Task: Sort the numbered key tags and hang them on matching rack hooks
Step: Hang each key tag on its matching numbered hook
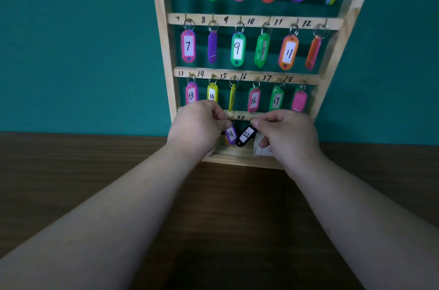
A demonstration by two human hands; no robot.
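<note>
A wooden key rack (164, 47) stands against the teal wall, with numbered rails and coloured tags on its hooks. At the bottom rail my left hand (197, 126) pinches the ring of the purple tag 21 (231, 134). My right hand (287, 133) pinches the ring of the black tag 22 (246, 135), which hangs tilted just right of tag 21, under the written 22. A white tag (261, 150) shows partly under my right palm. Both hands hide the rest of the bottom row.
The rack's base rests on a dark wooden table (71, 171) that stretches toward me. Upper rows carry tags 1 to 5, 7 to 12 and 13 to 18, some turned sideways or blank side out. Teal wall (71, 40) lies on both sides.
</note>
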